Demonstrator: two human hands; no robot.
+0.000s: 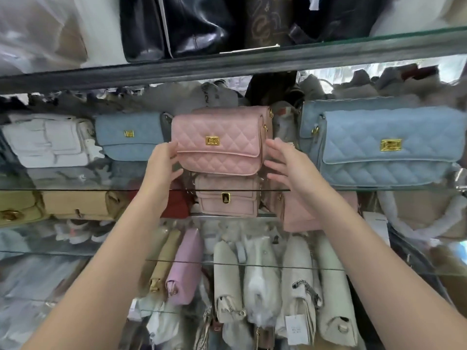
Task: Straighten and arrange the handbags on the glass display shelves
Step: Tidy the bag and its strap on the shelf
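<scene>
Pink quilted handbag (219, 142) stands upright in the middle of the glass shelf (75, 189), with its flap and gold clasp (212, 140) turned to the camera. A 2nd pink bag seems to stand directly behind it, but only its top edge is visible.

The left hand (164, 160) is at the left end of the handbag. Its fingers (173, 149) are almost straight and touch the edge of the flap, and the thumb points to the lower left corner. The right hand (283, 160) is open with the fingers spread, just beside the right end of the bag. I cannot tell if its fingertips really touch the bag.

On the same shelf, a small blue handbag (130, 135) stands to the left, a little farther back, and a white bag (50, 140) is at the far left. A large blue handbag (384, 145) stands near on the right.

On the shelf below, a pale pink bag (227, 198) is directly under the pink handbag, with a red bag (177, 203) and a beige bag (75, 204) to its left. Lower again, a lilac bag (185, 269) lies among cream bags in plastic wrapping. Black bags (177, 26) stand on the top shelf.
</scene>
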